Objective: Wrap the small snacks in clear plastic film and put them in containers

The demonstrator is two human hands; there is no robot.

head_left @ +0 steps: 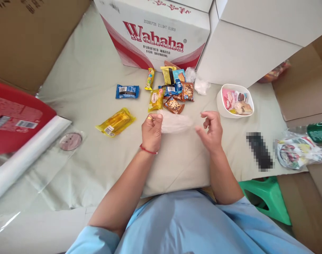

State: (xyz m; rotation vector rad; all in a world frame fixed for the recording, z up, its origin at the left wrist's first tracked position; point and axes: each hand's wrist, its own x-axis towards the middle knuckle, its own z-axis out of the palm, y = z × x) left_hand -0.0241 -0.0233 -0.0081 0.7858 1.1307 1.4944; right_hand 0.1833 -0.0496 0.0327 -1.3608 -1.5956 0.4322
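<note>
My left hand (152,130) pinches one end of a thin, translucent white plastic bag (176,122), which stretches out to the right above the cloth. At the bag's far end, a little apart from it, is my right hand (211,130), thumb and fingers apart and holding nothing. Just beyond the bag lies a heap of wrapped snacks, with brown cookie packets (174,105), a yellow packet (156,100) and a blue packet (169,90). A separate blue packet (127,91) and a larger yellow packet (115,122) lie to the left.
A white bowl (222,106) with snack packets stands at the right, near a pixelated dark object (259,151). Crumpled clear plastic (202,86) lies by the Wahaha carton (161,38). A plastic roll (25,158) and red package (15,116) are at left.
</note>
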